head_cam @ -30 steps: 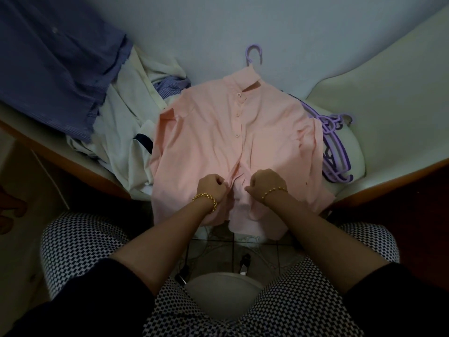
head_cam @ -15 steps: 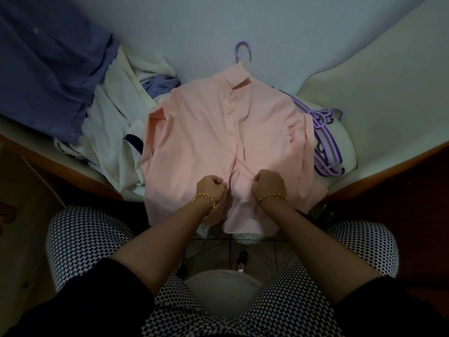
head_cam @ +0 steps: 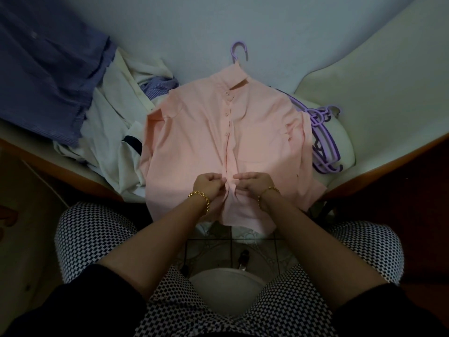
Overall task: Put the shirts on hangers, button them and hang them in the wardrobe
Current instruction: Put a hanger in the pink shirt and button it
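Our pale pink button-front shirt [head_cam: 194, 147] lies flat, lilac plastic hanger [head_cam: 240, 43] inside, for steadiness; our left hand [head_cam: 209, 185] and right hand [head_cam: 253, 182] each pinch a placket edge, likely buttoning.

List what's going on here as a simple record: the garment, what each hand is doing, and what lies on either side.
garment: pink shirt, flat on a purple hanger, buttons above the hands look fastened
left hand: pinches the front placket low down
right hand: pinches the placket alongside
left side: white clothes, blue striped shirt
right side: spare purple hangers
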